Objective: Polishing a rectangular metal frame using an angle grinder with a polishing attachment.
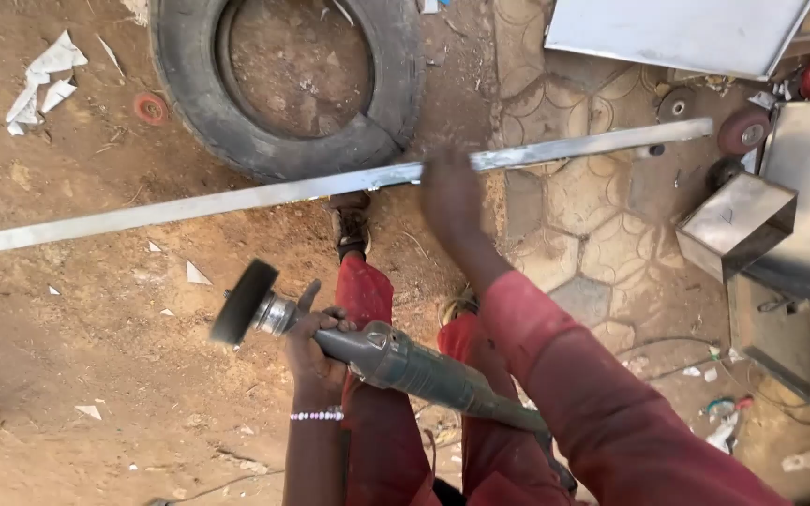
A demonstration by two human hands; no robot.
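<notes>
head view: left hand (316, 345) wrapped tight around angle grinder (367, 351); right hand (450, 192) clasps long metal bar (236, 199) beside old tyre (288, 80), over dirt.

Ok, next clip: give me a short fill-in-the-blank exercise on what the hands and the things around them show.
1. The left hand holds an angle ____ with a dark disc.
2. The right hand rests on a long metal ____ that runs across the view.
3. Beyond the bar, a worn rubber ____ lies flat on the dirt.

Missing words: grinder; bar; tyre.
</notes>
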